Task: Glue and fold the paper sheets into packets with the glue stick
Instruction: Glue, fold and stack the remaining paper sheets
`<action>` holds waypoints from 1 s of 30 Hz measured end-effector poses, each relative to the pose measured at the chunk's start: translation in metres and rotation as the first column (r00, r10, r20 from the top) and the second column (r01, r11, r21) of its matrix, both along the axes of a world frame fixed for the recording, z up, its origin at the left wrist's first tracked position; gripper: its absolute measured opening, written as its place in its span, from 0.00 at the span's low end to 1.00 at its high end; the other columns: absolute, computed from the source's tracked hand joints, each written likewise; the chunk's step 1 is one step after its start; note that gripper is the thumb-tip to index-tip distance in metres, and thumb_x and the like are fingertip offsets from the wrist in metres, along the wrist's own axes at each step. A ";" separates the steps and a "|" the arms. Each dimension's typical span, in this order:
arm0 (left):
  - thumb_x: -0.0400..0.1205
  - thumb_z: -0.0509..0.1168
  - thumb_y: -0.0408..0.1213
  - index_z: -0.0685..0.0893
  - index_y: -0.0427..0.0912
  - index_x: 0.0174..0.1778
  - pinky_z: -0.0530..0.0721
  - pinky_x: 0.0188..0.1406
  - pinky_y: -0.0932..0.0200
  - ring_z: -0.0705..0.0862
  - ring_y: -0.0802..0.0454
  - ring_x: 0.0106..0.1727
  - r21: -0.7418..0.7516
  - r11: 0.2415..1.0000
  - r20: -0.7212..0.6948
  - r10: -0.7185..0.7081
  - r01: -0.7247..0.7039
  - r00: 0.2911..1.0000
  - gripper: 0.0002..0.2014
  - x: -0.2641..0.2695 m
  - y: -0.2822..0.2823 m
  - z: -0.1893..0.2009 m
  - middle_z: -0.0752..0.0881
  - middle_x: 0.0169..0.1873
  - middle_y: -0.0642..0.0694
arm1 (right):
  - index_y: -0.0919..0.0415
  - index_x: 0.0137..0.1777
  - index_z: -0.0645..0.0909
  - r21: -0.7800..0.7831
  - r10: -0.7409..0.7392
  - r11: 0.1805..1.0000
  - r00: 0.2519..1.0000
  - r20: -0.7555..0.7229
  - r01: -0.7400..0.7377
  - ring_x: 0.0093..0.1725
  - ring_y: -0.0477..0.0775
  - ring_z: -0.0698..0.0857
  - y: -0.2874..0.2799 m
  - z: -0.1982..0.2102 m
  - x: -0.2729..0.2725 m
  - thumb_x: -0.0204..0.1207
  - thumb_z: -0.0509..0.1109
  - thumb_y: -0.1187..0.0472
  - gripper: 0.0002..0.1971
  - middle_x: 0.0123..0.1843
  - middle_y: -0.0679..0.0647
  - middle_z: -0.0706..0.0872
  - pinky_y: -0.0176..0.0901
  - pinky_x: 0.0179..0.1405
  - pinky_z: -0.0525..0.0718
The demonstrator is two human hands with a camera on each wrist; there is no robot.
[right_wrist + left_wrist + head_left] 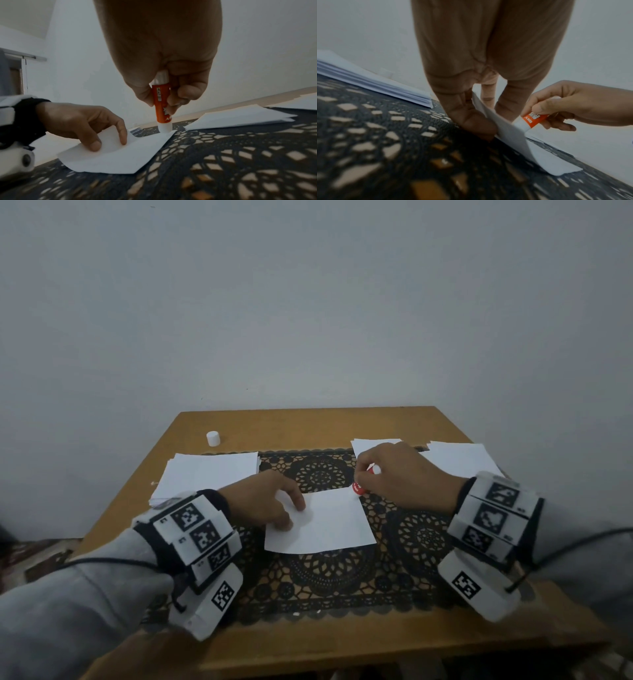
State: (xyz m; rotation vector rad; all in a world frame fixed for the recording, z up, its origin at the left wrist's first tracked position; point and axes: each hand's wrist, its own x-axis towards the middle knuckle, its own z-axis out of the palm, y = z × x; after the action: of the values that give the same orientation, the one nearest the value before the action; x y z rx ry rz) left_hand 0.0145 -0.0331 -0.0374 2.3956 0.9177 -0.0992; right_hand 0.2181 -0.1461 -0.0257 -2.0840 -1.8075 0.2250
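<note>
Seen from the head, both wrist trackers (202, 542) are sitting nearest; beyond them the left hand (263, 501) is pressing spread fingers (298, 501) onto a paper sheet (329, 525) on the table (342, 422). From the left wrist, the sheet is curling up between thumb and fingers. From the right wrist, the right hand (163, 60) is gripping the glue stick (162, 108), tip touching the sheet's far corner, below the curled fingers.

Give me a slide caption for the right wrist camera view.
Right hand presses the glue stick onto a corner of the paper sheet while the left hand pins it down.
</note>
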 end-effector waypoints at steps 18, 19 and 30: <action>0.74 0.76 0.43 0.79 0.56 0.68 0.68 0.68 0.57 0.70 0.51 0.72 0.188 0.971 -0.126 -0.123 0.145 0.984 0.26 0.008 -0.013 -0.001 0.75 0.72 0.54 | 0.56 0.36 0.90 -0.134 0.105 0.985 0.994 -0.037 -0.109 0.38 0.49 0.87 -0.012 0.002 -0.009 0.74 0.71 0.58 0.09 0.38 0.47 0.91 0.55 0.45 0.87; 0.74 0.76 0.43 0.79 0.57 0.68 0.70 0.66 0.57 0.70 0.50 0.71 0.201 0.968 -0.135 -0.121 0.147 0.983 0.26 0.009 -0.013 -0.001 0.75 0.71 0.53 | 0.55 0.35 0.90 -0.146 0.109 0.983 0.993 -0.043 -0.114 0.38 0.49 0.87 -0.016 0.002 -0.009 0.74 0.71 0.58 0.09 0.37 0.46 0.90 0.55 0.45 0.87; 0.74 0.73 0.51 0.77 0.63 0.69 0.71 0.68 0.42 0.62 0.43 0.69 0.362 0.912 -0.258 -0.103 0.195 0.961 0.26 0.011 -0.024 0.003 0.68 0.65 0.46 | 0.53 0.56 0.86 -0.401 0.127 0.902 0.986 -0.104 -0.159 0.35 0.52 0.86 -0.047 0.039 0.011 0.78 0.72 0.57 0.08 0.44 0.54 0.90 0.49 0.39 0.85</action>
State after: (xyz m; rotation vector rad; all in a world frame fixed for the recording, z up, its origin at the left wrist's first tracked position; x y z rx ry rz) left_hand 0.0252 -0.0574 -0.0347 2.8694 0.9231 -0.2903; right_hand 0.2289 -0.1927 0.0132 -2.1679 -2.0039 0.7735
